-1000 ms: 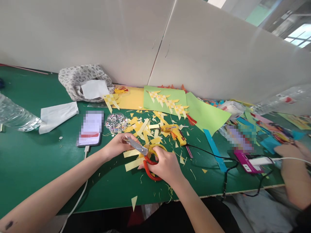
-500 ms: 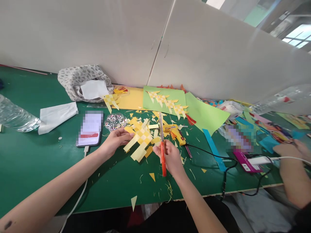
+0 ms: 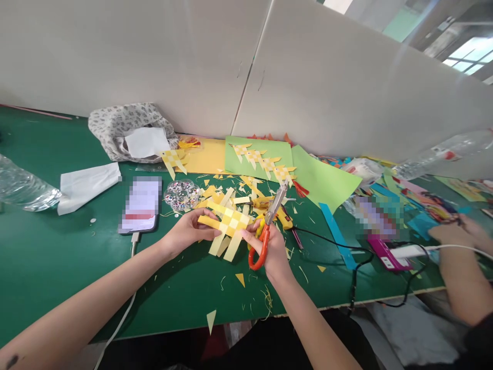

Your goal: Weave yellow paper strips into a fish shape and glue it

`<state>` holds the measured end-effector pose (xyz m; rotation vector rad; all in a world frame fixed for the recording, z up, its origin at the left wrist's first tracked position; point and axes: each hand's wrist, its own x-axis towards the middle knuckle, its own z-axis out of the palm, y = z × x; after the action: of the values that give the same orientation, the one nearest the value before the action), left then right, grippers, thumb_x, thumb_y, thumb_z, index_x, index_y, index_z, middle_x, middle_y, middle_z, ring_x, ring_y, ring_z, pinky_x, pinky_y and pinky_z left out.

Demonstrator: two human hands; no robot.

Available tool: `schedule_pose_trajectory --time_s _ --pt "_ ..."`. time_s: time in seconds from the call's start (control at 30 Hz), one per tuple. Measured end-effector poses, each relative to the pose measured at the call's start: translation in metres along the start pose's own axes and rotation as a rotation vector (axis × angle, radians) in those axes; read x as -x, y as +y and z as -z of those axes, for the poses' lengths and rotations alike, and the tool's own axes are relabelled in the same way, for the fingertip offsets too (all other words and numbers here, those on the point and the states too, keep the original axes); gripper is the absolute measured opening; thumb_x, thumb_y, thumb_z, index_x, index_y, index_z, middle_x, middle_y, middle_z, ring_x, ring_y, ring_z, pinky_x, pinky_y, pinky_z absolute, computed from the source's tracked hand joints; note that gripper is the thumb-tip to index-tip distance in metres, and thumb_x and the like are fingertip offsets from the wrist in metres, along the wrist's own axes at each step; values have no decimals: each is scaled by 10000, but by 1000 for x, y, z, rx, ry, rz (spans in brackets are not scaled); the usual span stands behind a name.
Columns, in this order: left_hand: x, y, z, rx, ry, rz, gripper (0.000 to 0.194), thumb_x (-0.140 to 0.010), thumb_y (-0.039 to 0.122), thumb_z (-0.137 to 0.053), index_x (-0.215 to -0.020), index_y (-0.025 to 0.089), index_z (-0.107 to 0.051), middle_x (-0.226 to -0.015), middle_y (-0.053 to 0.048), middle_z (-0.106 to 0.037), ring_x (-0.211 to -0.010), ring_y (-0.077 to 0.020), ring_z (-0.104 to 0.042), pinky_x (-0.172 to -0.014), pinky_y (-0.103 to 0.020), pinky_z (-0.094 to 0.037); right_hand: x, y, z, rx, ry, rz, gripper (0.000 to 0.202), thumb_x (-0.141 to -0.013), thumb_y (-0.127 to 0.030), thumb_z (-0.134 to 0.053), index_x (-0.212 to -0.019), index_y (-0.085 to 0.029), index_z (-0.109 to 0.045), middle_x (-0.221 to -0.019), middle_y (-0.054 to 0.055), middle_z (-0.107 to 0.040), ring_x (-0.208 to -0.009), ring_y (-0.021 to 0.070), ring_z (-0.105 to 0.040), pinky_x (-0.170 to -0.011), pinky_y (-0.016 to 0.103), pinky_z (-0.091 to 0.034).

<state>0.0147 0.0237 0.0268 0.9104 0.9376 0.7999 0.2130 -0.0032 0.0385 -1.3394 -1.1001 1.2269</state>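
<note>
A woven yellow paper piece (image 3: 233, 222) with loose strips hangs between my two hands. My left hand (image 3: 194, 226) is closed on its left strips. My right hand (image 3: 269, 244) holds red-handled scissors (image 3: 264, 246), blades pointing up and away, while its thumb touches the right edge of the woven piece. Yellow paper scraps (image 3: 215, 194) and a yellow glue gun (image 3: 284, 218) lie just behind. Finished-looking woven fish shapes (image 3: 265, 163) rest on a green sheet (image 3: 231, 164).
A phone (image 3: 141, 205) with a cable lies left, beside a clear round case of beads (image 3: 182, 195). A patterned cloth bag (image 3: 131, 115) and a bottle (image 3: 26, 185) stand farther off. At right are a blue strip (image 3: 337, 236), a black cord, a magenta power bank (image 3: 387, 254) and another person's hands (image 3: 454, 236).
The woven piece has shifted right and been lifted a little, and my right hand now touches it. The scissors have swung from upright to tilted right.
</note>
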Motion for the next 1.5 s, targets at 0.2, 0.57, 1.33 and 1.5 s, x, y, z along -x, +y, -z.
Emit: schedule_pose_trajectory --time_s 0.2,0.57,1.33,1.5 --pt "-1 -6 0 48 -58 14 467 -555 109 -784 -900 181 -478 -748 13 -693 -693 -122 -653 -742 -288 -502 -4 6 4 -35 109 89 337 -613 -298 -742 -748 -210 -446 -739 -18 -590 -716 147 -602 -754 341 -497" --pt "-1 1 5 70 35 -25 217 -730 243 -655 -914 171 -564 -953 -60 -679 -822 -168 -648 -720 -301 -514 -6 3 7 -74 149 118 321 -618 -273 -730 -736 -214 -436 -825 18 -619 -816 178 -616 -832 398 -480" --pt "5 -6 -4 -291 -178 -69 235 -669 311 -715 -830 177 -611 -769 -5 -645 -632 -136 -643 -589 -238 -475 3 2 -3 50 -92 79 322 -618 -284 -725 -763 -222 -445 -755 -1 -644 -711 177 -637 -723 358 -521" --pt "2 -7 -2 -226 -144 -35 351 -647 276 -739 -935 176 -567 -655 5 -657 -584 -121 -611 -501 -200 -412 0 4 1 -10 46 75 334 -599 -248 -744 -769 -215 -459 -751 -9 -630 -718 168 -632 -740 349 -514"
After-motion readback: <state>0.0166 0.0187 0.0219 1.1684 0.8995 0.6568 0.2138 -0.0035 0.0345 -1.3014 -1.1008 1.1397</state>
